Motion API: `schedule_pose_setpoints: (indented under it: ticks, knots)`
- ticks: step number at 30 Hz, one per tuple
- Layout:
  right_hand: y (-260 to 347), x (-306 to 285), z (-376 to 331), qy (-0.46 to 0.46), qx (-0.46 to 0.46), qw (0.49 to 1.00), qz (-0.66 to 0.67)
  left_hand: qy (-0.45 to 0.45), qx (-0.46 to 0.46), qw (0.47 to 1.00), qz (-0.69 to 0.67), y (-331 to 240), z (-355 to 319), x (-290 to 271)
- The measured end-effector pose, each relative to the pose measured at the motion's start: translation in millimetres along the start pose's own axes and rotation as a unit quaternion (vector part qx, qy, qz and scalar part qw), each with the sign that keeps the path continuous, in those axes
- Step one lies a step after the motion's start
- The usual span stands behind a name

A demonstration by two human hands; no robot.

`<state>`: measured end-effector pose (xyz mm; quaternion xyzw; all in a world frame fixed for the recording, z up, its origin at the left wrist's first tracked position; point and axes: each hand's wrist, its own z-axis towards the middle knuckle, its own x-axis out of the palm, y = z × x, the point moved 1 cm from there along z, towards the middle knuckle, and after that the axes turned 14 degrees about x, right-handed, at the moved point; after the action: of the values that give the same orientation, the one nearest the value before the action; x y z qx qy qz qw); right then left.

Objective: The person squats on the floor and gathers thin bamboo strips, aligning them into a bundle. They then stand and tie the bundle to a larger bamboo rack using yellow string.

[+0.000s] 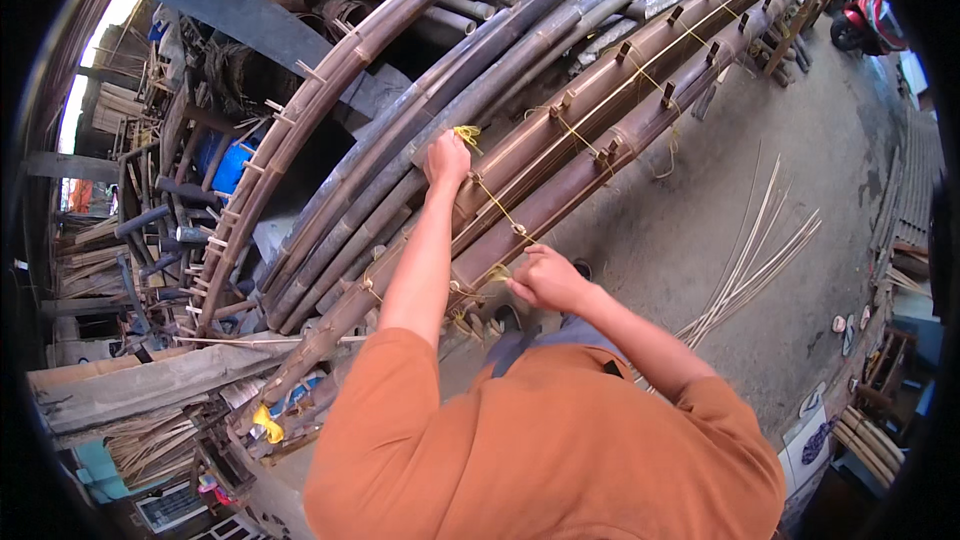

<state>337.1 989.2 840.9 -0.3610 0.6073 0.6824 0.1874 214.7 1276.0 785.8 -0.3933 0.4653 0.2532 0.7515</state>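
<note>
1. The left hand (446, 158) is reaching up over the bamboo poles (560, 155), its grip clamped on the upper end of a yellow cord (495, 202).
2. The right hand (545, 278) is pinching the cord's lower end, fingers together, at the near pole.
3. The cord is running taut across the brown poles between both hands.
4. Thin bamboo strips (750, 260) are lying on the concrete floor (800, 160), to the right.

Both hands (447, 160) (546, 278) on yellow string (497, 206)
</note>
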Motion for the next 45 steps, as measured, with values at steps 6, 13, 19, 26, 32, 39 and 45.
schedule_pose_setpoints:
  ticks: [6, 13, 19, 26, 32, 39, 45]
  knots:
    - [54.0, 73.9, -1.3, 0.178, 0.112, 0.869, 0.447, -0.016, 0.035, 0.998, -0.045, -11.9, -58.1, -99.3]
    - [78.5, 97.3, 59.3, -0.328, 0.211, 0.416, 0.821, 0.162, -0.020, 0.982, -0.094, -8.6, -210.4, -115.5]
    - [184.9, 35.9, 161.8, 0.162, 0.012, 0.945, 0.283, 0.047, 0.079, 0.988, -0.121, 31.3, -225.8, -59.5]
    - [83.1, 45.3, 198.1, 0.006, 0.188, 0.981, 0.035, 0.109, -0.036, 0.978, -0.174, 1.9, -206.5, -102.8]
    - [109.8, 35.8, 53.5, 0.135, -0.021, 0.984, 0.117, 0.096, -0.088, 0.980, -0.151, -1.0, -208.1, -101.8]
    - [87.7, 83.7, 27.0, 0.058, 0.081, 0.989, 0.113, -0.089, -0.033, 0.939, -0.331, -10.2, -109.4, -149.7]
    - [102.2, 86.4, 19.5, -0.013, 0.023, 1.000, 0.009, -0.075, 0.020, 0.997, -0.025, 99.9, -93.1, -69.5]
